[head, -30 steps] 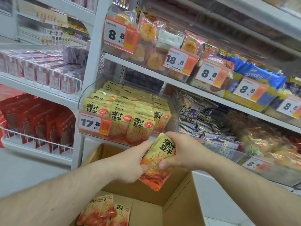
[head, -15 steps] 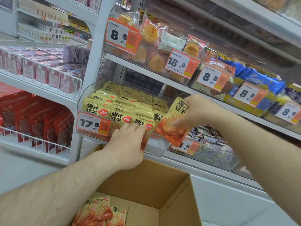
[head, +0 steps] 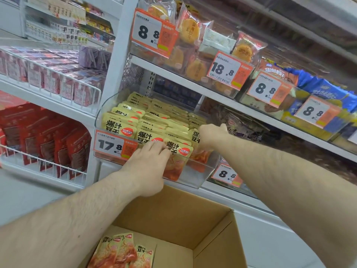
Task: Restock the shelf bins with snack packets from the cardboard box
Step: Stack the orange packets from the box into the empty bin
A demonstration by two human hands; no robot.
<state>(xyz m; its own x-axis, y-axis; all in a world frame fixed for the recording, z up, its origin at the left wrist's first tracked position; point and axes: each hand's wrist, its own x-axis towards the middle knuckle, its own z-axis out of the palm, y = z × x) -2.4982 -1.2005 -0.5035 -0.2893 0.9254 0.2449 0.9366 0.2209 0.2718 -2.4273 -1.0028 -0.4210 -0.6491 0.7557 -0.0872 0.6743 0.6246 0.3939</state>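
A clear plastic shelf bin point(head: 195, 176) holds several rows of yellow-and-orange snack packets point(head: 154, 120). My right hand point(head: 210, 136) is inside the bin's right front corner, fingers curled round one packet point(head: 199, 151) that stands among the others. My left hand point(head: 148, 165) lies over the bin's front edge, its fingers bent onto the front-row packets point(head: 179, 151). Below, an open cardboard box point(head: 173, 215) holds a few more of the same packets point(head: 121, 252) at its bottom left.
A 17.8 price tag point(head: 114, 145) hangs on the bin front. Neighbouring bins of dark packets point(head: 241, 124) sit to the right, pastries point(head: 193, 35) on the shelf above. Wire racks with red packs point(head: 48, 136) stand to the left.
My right hand carried the packet from above the box up to the bin and lowered it into the right front corner. My left hand rose from the packet to the bin's front row.
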